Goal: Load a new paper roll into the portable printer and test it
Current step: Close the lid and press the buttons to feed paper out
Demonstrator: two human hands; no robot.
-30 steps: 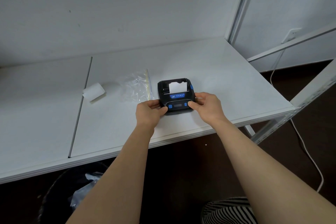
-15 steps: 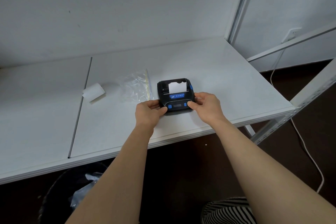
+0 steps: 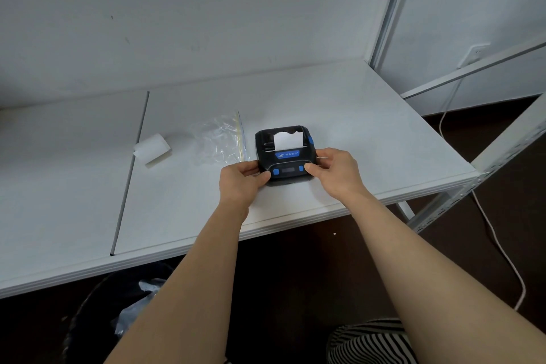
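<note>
At the near edge of the white desk (image 3: 369, 133) basically nothing has moved over the last second: the portable printer (image 3: 285, 156) sits in the same spot, left hand (image 3: 240, 179) and right hand (image 3: 336, 170) still gripping its two near corners, fingers curled around the casing and thumbs by the blue buttons. A strip of white paper (image 3: 287, 140) pokes up from the slot, so I'd guess the new roll is in and this is the test part, though no fresh print is coming yet. Another paper roll (image 3: 152, 148) and a clear zip bag (image 3: 220, 140) lie to the left.
</note>
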